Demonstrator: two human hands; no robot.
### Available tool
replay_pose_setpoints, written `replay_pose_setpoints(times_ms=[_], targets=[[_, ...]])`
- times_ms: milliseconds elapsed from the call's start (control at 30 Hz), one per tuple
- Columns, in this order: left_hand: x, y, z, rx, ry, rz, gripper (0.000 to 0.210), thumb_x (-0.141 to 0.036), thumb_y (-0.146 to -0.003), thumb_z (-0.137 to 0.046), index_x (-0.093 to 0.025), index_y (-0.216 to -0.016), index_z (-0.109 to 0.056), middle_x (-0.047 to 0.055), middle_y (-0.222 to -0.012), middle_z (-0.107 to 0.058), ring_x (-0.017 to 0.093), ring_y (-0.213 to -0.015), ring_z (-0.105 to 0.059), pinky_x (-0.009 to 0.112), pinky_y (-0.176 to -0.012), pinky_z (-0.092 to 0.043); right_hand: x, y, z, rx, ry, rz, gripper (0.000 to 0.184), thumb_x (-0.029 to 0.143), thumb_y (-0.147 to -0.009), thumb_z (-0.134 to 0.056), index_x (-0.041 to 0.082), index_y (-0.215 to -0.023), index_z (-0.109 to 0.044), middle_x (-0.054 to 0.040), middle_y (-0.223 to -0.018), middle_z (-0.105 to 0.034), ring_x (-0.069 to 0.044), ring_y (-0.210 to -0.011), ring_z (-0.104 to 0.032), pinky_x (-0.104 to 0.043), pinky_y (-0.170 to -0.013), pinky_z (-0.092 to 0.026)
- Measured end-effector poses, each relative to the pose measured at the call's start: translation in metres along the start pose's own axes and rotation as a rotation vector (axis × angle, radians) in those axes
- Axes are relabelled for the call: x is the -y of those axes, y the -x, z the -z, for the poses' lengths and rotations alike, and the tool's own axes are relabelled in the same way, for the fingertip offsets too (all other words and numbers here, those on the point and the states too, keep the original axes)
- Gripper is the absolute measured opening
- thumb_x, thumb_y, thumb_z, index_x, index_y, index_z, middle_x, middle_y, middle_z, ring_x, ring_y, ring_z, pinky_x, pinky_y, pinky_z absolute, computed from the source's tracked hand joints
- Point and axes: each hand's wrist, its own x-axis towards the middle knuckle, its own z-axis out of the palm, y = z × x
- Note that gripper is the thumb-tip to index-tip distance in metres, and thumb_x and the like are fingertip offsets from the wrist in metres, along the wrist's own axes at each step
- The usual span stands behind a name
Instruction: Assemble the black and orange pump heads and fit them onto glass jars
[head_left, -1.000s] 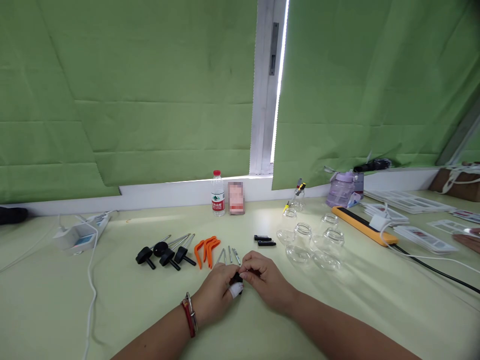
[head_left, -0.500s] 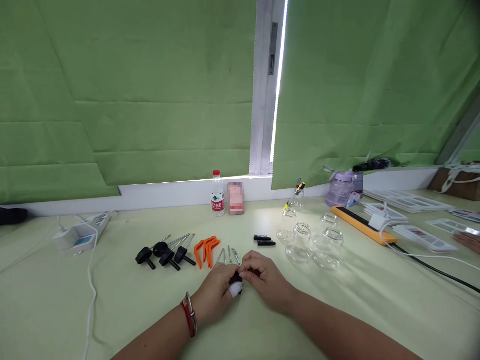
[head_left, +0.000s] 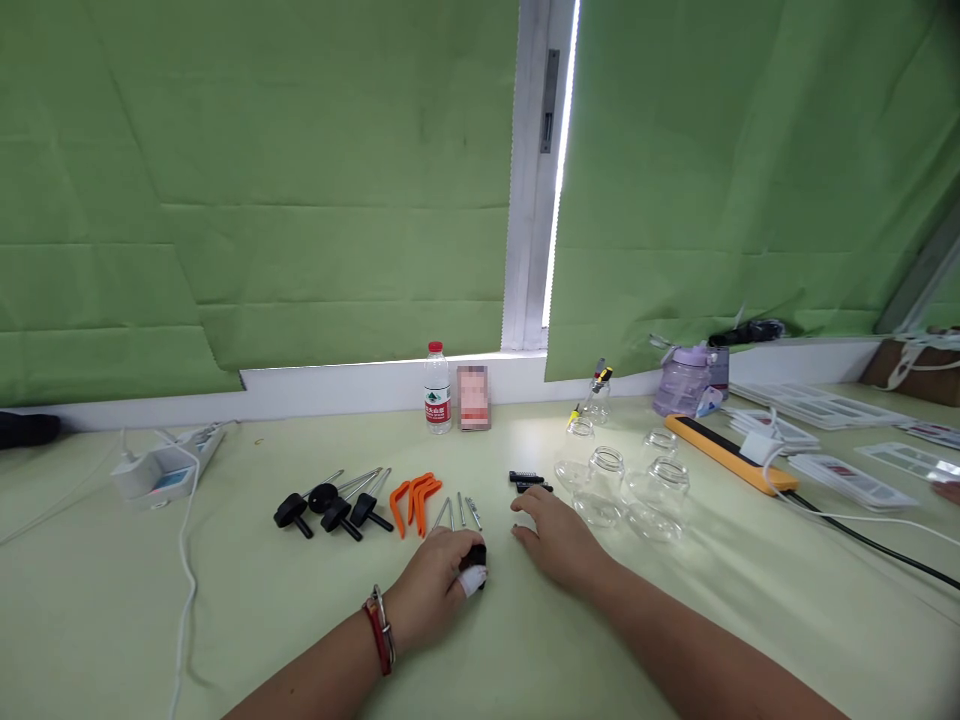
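My left hand point(head_left: 435, 582), its thumb wrapped in white, is closed around a small black part point(head_left: 474, 556) that the fingers mostly cover. To its right, my right hand point(head_left: 561, 540) reaches forward with thumb and fingers apart and nothing between them. Just beyond its fingertips lie black pieces with a toothed or coiled edge point(head_left: 526, 478), partly covered by the hand. Several thin metal pins point(head_left: 461, 510) rest on the table past my left hand. Left of them are orange bent handles point(head_left: 418, 502), then black round knobs with metal rods point(head_left: 335, 512).
Clear glass jars point(head_left: 600, 495) stand to the right of my right hand. Behind them are an orange power strip point(head_left: 724, 455) and a purple jug point(head_left: 681, 382). A water bottle point(head_left: 436, 392) stands at the back. A white power strip point(head_left: 169, 465) with a cable sits at left.
My right hand has left the black part at my left hand and moved right and forward, its fingers opening near the black toothed pieces. My left hand keeps its hold.
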Motion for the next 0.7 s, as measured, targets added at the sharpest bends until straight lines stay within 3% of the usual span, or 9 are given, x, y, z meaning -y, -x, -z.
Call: replay_pose_setpoints(times_ms=[133, 333, 700], targets=[[0.000, 0.000, 0.000, 0.005, 0.003, 0.004, 0.015, -0.023, -0.082, -0.048, -0.021, -0.094, -0.058, 0.004, -0.086, -0.061, 0.021, -0.082, -0.051, 0.031, -0.072, -0.041, -0.005, 0.002, -0.002, 0.086, 0.125, -0.064, 0.027, 0.015, -0.076, -0.053, 0.022, -0.102, -0.060, -0.0070, -0.095, -0.060, -0.022, -0.084, -0.056, -0.031, -0.069, -0.038], [0.000, 0.000, 0.000, 0.006, 0.009, 0.007, 0.017, -0.023, -0.082, -0.049, -0.020, -0.096, -0.058, 0.005, -0.087, -0.061, 0.021, -0.082, -0.052, 0.031, -0.073, -0.042, -0.004, 0.002, -0.009, 0.099, 0.124, -0.052, 0.032, 0.007, -0.074, -0.047, 0.021, -0.100, -0.062, -0.0065, -0.089, -0.063, -0.020, -0.079, -0.056, -0.029, -0.068, -0.037], [0.003, -0.001, -0.001, 0.006, -0.005, -0.016, 0.013, -0.021, -0.082, -0.048, -0.020, -0.091, -0.056, 0.004, -0.085, -0.061, 0.020, -0.081, -0.050, 0.030, -0.070, -0.040, 0.026, 0.008, 0.001, 0.035, -0.237, 0.202, 0.028, 0.016, -0.087, -0.040, 0.022, -0.108, -0.057, -0.0049, -0.093, -0.058, -0.017, -0.082, -0.055, -0.030, -0.075, -0.044]])
